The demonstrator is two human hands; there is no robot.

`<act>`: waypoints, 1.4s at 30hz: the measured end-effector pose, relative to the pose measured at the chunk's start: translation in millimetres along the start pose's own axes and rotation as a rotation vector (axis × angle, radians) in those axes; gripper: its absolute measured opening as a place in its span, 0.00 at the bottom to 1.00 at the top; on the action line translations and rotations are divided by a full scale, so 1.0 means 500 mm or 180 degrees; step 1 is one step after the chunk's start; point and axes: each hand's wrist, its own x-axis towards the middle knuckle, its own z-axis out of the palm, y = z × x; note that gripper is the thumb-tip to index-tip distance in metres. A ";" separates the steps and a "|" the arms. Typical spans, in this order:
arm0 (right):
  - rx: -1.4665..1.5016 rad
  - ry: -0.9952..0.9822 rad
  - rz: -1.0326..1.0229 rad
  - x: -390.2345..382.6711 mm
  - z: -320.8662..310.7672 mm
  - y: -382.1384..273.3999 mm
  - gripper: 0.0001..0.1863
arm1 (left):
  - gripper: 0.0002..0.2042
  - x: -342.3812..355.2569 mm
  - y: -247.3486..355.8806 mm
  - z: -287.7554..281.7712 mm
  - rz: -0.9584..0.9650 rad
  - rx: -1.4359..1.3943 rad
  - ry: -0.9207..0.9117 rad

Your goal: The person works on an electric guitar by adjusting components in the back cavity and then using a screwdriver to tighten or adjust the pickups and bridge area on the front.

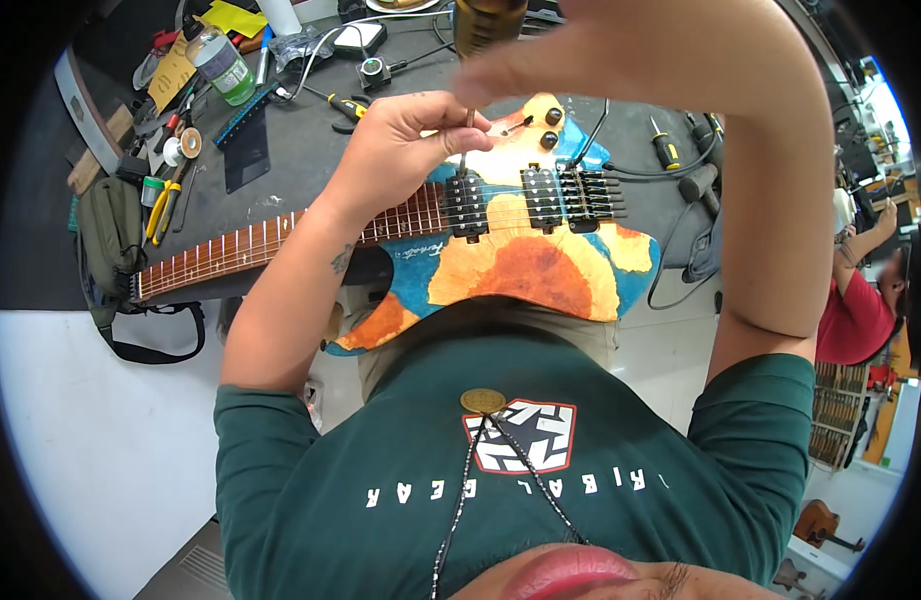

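Observation:
An electric guitar (pixel 525 270) with a blue, orange and cream body lies in front of me, its neck pointing left. Over the upper body, near the pickups, my left hand (pixel 410 140) pinches a thin shaft between thumb and fingertips. Above it stands an amber-brown handle (pixel 488 30), seemingly of a screwdriver, cut off by the top edge. My right hand (pixel 540 70) reaches across at this handle and appears to grip it; its fingers are smeared by motion. Two black knobs (pixel 551 128) sit just right of my hands. Where the shaft's tip meets the guitar is hidden.
Around the guitar on the dark bench lie black-and-yellow pliers (pixel 350 108), a yellow-black screwdriver (pixel 664 142), a hammer (pixel 698 188), a green-liquid bottle (pixel 220 65) and yellow-handled pliers (pixel 164 212). An olive bag (pixel 120 240) lies by the headstock. A person in red (pixel 860 315) is at far right.

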 end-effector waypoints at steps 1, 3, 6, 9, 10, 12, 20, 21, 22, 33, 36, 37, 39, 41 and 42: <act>-0.0285 0.0131 0.0195 0.007 -0.008 -0.004 0.11 | 0.09 -0.001 -0.011 -0.005 0.0204 0.0183 -0.0046; -0.0346 -0.0536 0.0468 0.028 -0.056 -0.002 0.09 | 0.09 0.000 -0.019 -0.007 0.0078 0.0294 0.0045; -0.0120 -0.0686 0.0371 0.007 -0.029 -0.006 0.09 | 0.09 0.003 0.007 0.013 0.0036 0.0273 0.0124; 0.0100 0.0052 0.0550 0.011 -0.001 -0.051 0.10 | 0.10 0.000 0.009 0.010 0.0149 0.0121 0.0005; 0.0210 0.0104 0.0721 0.010 0.003 -0.055 0.11 | 0.10 -0.003 0.004 0.007 0.0183 0.0093 -0.0120; -0.0231 0.0120 0.0713 -0.001 0.004 -0.051 0.10 | 0.10 -0.002 -0.013 0.009 0.0267 0.0143 -0.0031; -0.0003 -0.0346 0.0006 -0.024 -0.009 0.001 0.15 | 0.07 0.008 0.024 0.043 0.0142 -0.0186 0.0233; -0.0172 0.0136 -0.0625 -0.009 0.021 0.019 0.15 | 0.07 0.000 0.018 0.035 0.0119 -0.0161 0.0271; -0.0230 0.0382 -0.0961 -0.010 0.033 0.025 0.15 | 0.07 -0.007 0.006 0.024 0.0221 -0.0034 0.0241; -0.0212 -0.0118 -0.0017 -0.005 0.025 0.014 0.17 | 0.07 -0.004 0.020 0.026 0.0095 0.0075 0.0353; -0.0347 0.0000 0.0561 0.009 0.006 -0.023 0.15 | 0.07 -0.006 0.008 0.015 0.0250 0.0349 0.0312; -0.0252 -0.0125 0.0918 0.015 -0.018 -0.030 0.14 | 0.07 -0.005 -0.005 0.007 0.0370 0.0397 0.0293; -0.0115 -0.0727 0.0974 0.018 -0.060 -0.018 0.12 | 0.07 -0.003 -0.013 0.002 0.0490 0.0443 0.0266; -0.0045 -0.1193 0.0644 0.012 -0.041 0.014 0.11 | 0.06 -0.002 -0.009 0.001 0.0431 0.0506 0.0229; -0.0038 -0.0555 0.0336 -0.002 0.001 0.027 0.11 | 0.06 0.003 -0.002 0.010 0.0446 0.0494 0.0204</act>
